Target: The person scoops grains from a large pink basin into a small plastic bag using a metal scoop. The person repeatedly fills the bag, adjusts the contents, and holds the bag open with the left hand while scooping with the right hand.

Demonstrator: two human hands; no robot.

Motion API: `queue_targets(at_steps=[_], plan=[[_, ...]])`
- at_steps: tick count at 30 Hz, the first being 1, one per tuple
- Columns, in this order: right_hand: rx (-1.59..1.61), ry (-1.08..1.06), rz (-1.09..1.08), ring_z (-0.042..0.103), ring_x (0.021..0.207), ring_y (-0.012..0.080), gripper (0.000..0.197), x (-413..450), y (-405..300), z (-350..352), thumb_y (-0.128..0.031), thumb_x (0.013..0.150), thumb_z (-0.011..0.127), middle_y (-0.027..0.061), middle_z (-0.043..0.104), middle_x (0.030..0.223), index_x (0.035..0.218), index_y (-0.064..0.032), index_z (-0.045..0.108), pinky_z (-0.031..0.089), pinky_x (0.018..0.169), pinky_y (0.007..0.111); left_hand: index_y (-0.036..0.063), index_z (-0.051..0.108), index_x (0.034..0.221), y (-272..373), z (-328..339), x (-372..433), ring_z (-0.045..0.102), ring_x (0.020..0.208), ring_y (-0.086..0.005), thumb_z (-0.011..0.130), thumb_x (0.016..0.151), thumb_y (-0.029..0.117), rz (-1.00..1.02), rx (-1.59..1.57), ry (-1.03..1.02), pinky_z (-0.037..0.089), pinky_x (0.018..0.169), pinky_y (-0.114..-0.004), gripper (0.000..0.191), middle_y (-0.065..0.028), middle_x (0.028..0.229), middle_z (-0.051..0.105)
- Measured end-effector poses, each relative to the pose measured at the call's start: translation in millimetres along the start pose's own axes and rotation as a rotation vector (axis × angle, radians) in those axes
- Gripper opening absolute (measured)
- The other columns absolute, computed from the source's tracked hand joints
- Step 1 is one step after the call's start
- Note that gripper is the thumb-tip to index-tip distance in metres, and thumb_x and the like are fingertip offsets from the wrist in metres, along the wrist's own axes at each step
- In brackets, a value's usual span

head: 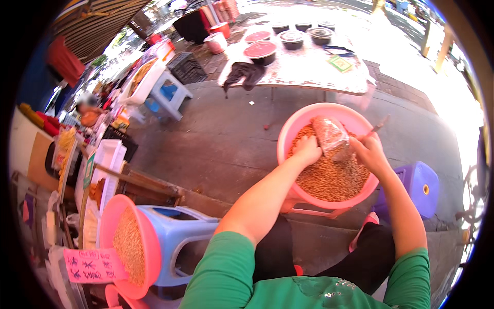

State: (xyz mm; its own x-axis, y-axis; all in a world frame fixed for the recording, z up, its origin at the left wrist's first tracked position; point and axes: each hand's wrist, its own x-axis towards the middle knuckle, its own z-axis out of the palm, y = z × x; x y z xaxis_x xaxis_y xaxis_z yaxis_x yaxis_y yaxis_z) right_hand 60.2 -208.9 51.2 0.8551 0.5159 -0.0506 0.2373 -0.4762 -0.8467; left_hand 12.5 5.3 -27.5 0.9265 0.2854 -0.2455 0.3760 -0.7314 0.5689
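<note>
A wide pink plastic basin (286, 127) in front of me holds a heap of brown grains (328, 181). Lying tilted on the heap is a clear plastic bag (331, 133) with grains inside. My right hand (368, 150) pinches the bag near its lower right edge, and a thin dark stick-like thing (381, 123) juts out above this hand. At the bag's left side is my left hand (307, 150), its fingers curled low against the grains. Whether it grips the bag or some grains is hidden.
Beyond the basin stands a white table (305, 73) with lidded black bowls (292, 39) and a dark plastic bag (245, 75). A purple stool (418, 189) is at right. At left, a blue stool (170, 224) adjoins a tilted pink grain bowl (152, 247) bearing a handwritten sign (92, 265).
</note>
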Motion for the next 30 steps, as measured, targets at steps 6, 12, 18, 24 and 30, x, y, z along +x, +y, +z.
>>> queue_targets(at_steps=[6,12,18,24,30], plan=[[0.087,0.135,-0.206,0.047,0.046,0.0115,0.032,8.5,9.3,-18.5,-0.022,0.091,0.048,0.0031,0.054,0.056,0.076,-0.0001,0.066,0.038,0.045,0.028,0.0043,0.058,0.123,-23.8,10.0,21.1,0.053,0.118,-0.0451,0.058,0.087,0.039,0.102,-0.006,-0.017,0.043,0.1,-0.051,0.05,-0.03,0.124,0.054],[-0.048,0.331,-0.112,0.06,0.061,0.0248,0.039,5.1,17.6,-57.2,-0.03,0.091,0.046,0.0129,0.062,0.066,0.081,0.0006,0.068,0.046,0.061,0.036,-0.0002,0.055,0.127,-28.8,17.3,26.9,0.049,0.121,-0.0447,0.058,0.086,0.027,0.116,-0.14,-0.044,0.037,0.106,-0.047,0.05,-0.0315,0.125,0.053],[-0.411,0.226,0.12,0.065,0.087,0.0369,0.038,-8.6,15.6,-61.8,-0.034,0.094,0.039,0.0169,0.069,0.086,0.098,-0.009,0.069,0.049,0.081,0.046,-0.0034,0.055,0.126,-39.6,20.1,32.8,0.049,0.122,-0.0429,0.06,0.087,0.03,0.151,-0.171,-0.021,0.038,0.105,-0.045,0.051,-0.0315,0.126,0.054],[-0.664,-0.171,-0.043,0.064,0.087,0.0392,0.034,-11.7,37.9,-40.6,-0.03,0.092,0.046,0.0222,0.066,0.089,0.095,-0.0016,0.064,0.049,0.08,0.049,-0.0061,0.058,0.121,-45.1,20.6,38.3,0.056,0.116,-0.04,0.061,0.087,0.027,0.209,-0.274,-0.035,0.042,0.099,-0.043,0.047,-0.0287,0.12,0.061],[-0.27,-0.348,0.144,0.064,0.067,0.0279,0.027,-14.5,47.3,-57.5,-0.024,0.086,0.054,0.0155,0.065,0.073,0.092,-0.0016,0.068,0.05,0.063,0.039,-0.0048,0.061,0.118,-33.6,17.3,30.0,0.059,0.113,-0.0397,0.06,0.087,0.022,0.233,-0.274,-0.033,0.044,0.098,-0.043,0.041,-0.0279,0.114,0.064]])
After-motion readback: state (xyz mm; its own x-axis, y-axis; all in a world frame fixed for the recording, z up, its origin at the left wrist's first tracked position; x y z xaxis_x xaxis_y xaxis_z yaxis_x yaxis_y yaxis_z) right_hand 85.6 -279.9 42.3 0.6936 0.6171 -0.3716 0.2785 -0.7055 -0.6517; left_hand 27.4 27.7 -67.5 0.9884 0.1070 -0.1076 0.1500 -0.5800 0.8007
